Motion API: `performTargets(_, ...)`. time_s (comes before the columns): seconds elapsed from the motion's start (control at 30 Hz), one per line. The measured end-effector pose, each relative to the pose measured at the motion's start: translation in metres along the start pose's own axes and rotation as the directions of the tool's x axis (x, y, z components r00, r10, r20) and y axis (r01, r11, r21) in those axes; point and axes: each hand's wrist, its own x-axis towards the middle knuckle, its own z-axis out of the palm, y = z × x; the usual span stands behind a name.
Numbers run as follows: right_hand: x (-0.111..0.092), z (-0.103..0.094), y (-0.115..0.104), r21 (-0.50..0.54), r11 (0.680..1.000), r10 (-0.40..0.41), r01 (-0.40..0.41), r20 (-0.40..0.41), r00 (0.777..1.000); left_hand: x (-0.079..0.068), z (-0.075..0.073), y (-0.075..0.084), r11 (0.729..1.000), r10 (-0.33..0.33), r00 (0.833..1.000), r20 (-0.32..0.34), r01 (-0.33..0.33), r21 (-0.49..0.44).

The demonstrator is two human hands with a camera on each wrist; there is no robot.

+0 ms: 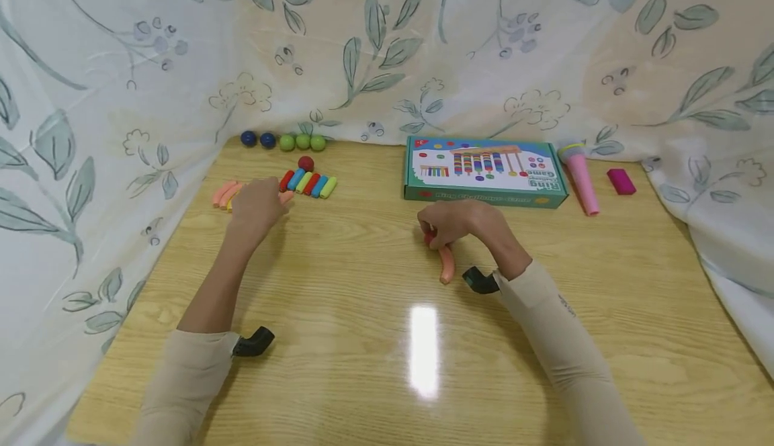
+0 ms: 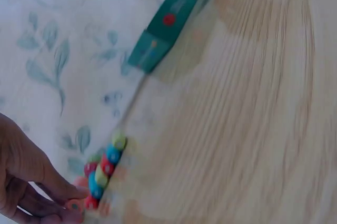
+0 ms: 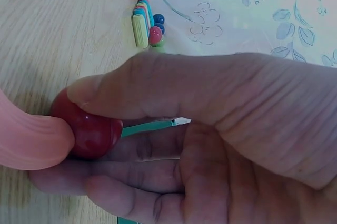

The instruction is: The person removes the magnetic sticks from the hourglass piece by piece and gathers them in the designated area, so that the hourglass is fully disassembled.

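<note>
My right hand (image 1: 453, 223) pinches a red ball (image 3: 89, 129) between thumb and fingers. A curved salmon-pink piece (image 1: 446, 264) meets the ball and points toward the front of the table. At the back left, my left hand (image 1: 256, 205) pinches a salmon-pink piece (image 2: 75, 205) with a hole in its end. Just right of that hand lies a row of red, blue and green sticks (image 1: 308, 184), with another red ball (image 1: 306, 163) behind it. More curved salmon pieces (image 1: 225, 194) lie at the left, partly hidden by the left hand.
A green game box (image 1: 484, 172) lies behind my right hand. Right of it are a pink toy microphone (image 1: 582, 181) and a magenta block (image 1: 621, 181). Blue balls (image 1: 258, 139) and green balls (image 1: 302, 142) line the back edge, where a leaf-patterned cloth (image 1: 375, 50) hangs.
</note>
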Motion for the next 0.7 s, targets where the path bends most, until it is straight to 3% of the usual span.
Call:
performTargets(0.1,-0.001,-0.001,-0.001,-0.002,1.0,0.002,-0.002,-0.004,1.0,-0.003,0.003,-0.018,0.999,-0.037,0.999,-0.038,0.039,0.037)
performTargets(0.23,-0.002,0.0,-0.001,-0.001,1.0,0.012,-0.012,0.001,1.0,-0.003,0.008,-0.03,0.996,-0.065,0.998,0.005,0.064,0.055)
performTargets(0.7,0.002,0.003,0.002,-0.003,1.0,0.025,-0.025,0.013,1.0,-0.001,0.019,-0.046,0.978,-0.206,0.977,0.062,0.204,0.039)
